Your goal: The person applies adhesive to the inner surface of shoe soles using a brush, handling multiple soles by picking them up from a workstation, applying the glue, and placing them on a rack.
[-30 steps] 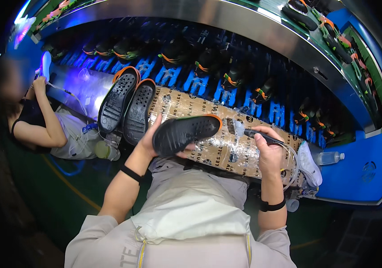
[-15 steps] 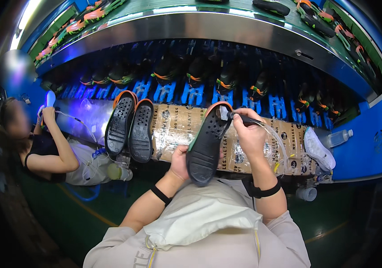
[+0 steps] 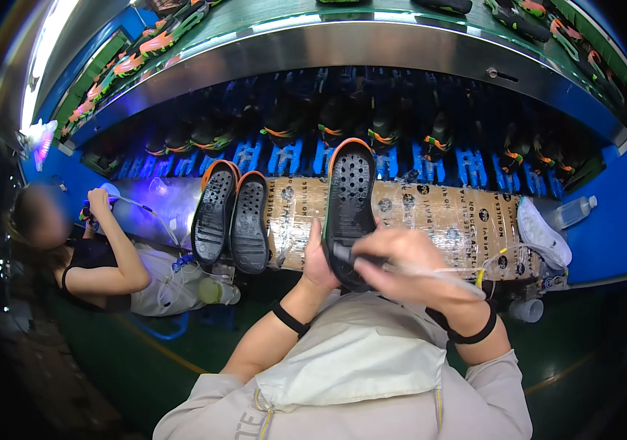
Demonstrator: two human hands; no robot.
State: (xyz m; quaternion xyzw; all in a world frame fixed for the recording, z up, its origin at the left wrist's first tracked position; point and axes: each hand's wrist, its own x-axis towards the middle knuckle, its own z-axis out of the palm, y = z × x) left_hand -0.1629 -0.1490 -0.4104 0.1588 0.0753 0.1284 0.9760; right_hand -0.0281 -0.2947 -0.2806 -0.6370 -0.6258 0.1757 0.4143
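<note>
My left hand (image 3: 318, 262) grips the side of a black shoe sole (image 3: 351, 192), heel and toe pointing away from and toward me. Its inner face has many round holes, and its rim shows orange at the far end and green along the left. My right hand (image 3: 405, 268), smeared by motion, holds a glue brush (image 3: 369, 258) fed by a clear tube (image 3: 442, 276). The brush is over the near part of the sole; whether its bristles touch is blurred. Two more black soles with orange rims, a left one (image 3: 213, 213) and a right one (image 3: 249, 222), lie on the bench to the left.
Printed cardboard (image 3: 420, 220) covers the bench. A white shoe-shaped piece (image 3: 542, 233) and a clear bottle (image 3: 576, 212) lie at the right. Behind runs a conveyor rack (image 3: 284, 158) with dark shoes under a metal ledge (image 3: 372, 48). A co-worker (image 3: 108, 268) sits at left.
My right hand has brought the brush from the far end of the sole down to its near part. The sole is turned more upright. The whole view has shifted slightly.
</note>
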